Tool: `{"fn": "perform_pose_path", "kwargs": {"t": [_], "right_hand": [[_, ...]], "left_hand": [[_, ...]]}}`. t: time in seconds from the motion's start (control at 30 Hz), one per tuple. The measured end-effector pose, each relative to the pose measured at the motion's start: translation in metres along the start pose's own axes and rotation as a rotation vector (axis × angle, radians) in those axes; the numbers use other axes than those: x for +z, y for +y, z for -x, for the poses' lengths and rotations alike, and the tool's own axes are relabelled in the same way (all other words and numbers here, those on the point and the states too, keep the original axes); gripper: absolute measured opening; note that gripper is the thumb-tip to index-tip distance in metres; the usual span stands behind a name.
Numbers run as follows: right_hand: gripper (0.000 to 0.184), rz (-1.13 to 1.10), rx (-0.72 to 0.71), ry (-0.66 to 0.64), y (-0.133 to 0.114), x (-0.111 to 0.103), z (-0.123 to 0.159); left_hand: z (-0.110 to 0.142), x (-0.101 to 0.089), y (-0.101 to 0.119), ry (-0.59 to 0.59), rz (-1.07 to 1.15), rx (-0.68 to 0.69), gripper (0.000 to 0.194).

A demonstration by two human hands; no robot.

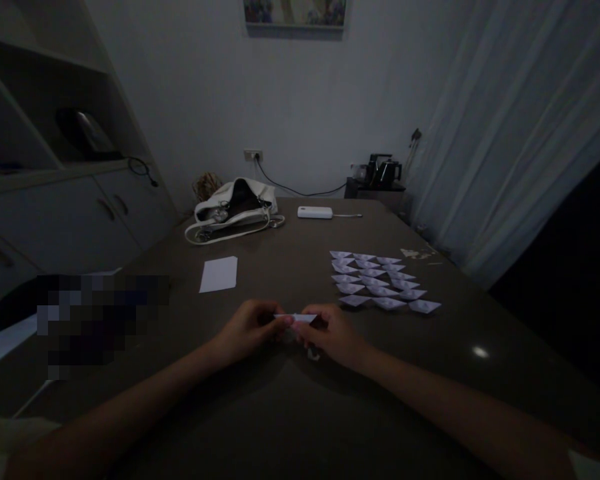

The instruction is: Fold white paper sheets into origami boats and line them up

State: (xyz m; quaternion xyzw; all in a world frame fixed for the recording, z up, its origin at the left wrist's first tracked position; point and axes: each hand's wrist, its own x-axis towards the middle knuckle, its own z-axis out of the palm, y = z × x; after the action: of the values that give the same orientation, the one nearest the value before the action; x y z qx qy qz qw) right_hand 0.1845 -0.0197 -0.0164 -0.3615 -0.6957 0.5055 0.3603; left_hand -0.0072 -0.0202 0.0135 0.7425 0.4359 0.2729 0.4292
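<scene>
Between my two hands, over the near middle of the table, is a small folded white paper (305, 318), its top edge straight and level. My left hand (257, 325) pinches its left part, thumb in front. My right hand (333, 331) grips the right part the same way, and the two thumbs nearly meet at its middle. The fingers hide the lower part of the fold. Ahead to the right stand several folded paper boats (380, 291) in rows. A stack of white paper sheets (219, 274) lies ahead to the left.
A white handbag (243, 207) rests at the table's back left, and a white power bank (315, 212) with a short cable lies to its right. Paper scraps (416, 253) are near the right edge. A kettle (387, 173) stands on a low cabinet beyond the table.
</scene>
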Motion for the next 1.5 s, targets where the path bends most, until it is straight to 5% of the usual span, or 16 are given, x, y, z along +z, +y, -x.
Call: {"fn": "perform_pose_path", "kwargs": {"t": [0.4, 0.67, 0.93, 1.5], "right_hand": [[0.031, -0.149, 0.037, -0.007, 0.003, -0.001, -0.005], [0.031, -0.072, 0.026, -0.038, 0.001, -0.002, 0.0], [0.04, -0.14, 0.033, 0.024, 0.003, -0.002, -0.004], [0.044, -0.138, -0.025, -0.002, 0.002, -0.001, -0.002]], "left_hand": [[0.001, 0.002, -0.001, 0.078, -0.071, 0.004, 0.037], [-0.001, 0.0, -0.008, -0.062, -0.013, -0.02, 0.035], [0.0, -0.005, -0.005, 0.023, -0.104, 0.034, 0.04], [0.002, -0.001, 0.0, 0.011, -0.013, 0.009, 0.035]]}}
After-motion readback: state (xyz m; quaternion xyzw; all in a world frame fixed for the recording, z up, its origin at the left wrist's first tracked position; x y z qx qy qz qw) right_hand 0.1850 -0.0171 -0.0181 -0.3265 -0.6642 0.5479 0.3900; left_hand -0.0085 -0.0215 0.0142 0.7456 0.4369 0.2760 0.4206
